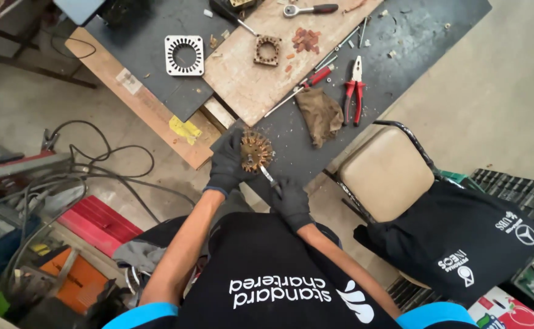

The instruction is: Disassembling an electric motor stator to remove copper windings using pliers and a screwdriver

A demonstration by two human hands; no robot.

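Both hands wear black gloves and work at the near edge of a dark-topped bench. The left hand is wrapped around a round, rusty motor core with copper windings, holding it tilted just over the bench edge. The right hand is closed on a thin metal tool whose tip touches the core's lower side. Just beyond the hands lies a crumpled brown rag, and beside it red-handled pliers and a red-handled screwdriver. Farther out, a pale wooden board rests on the bench and carries a small square frame, a scatter of copper scraps and a ratchet wrench. To the left of the board a white square stator plate with a toothed round opening sits on a dark sheet. Right of the hands stands a stool with a tan cushion, and a black garment is draped next to it. Left of the hands, on the concrete floor, black cables coil beside red and orange equipment.
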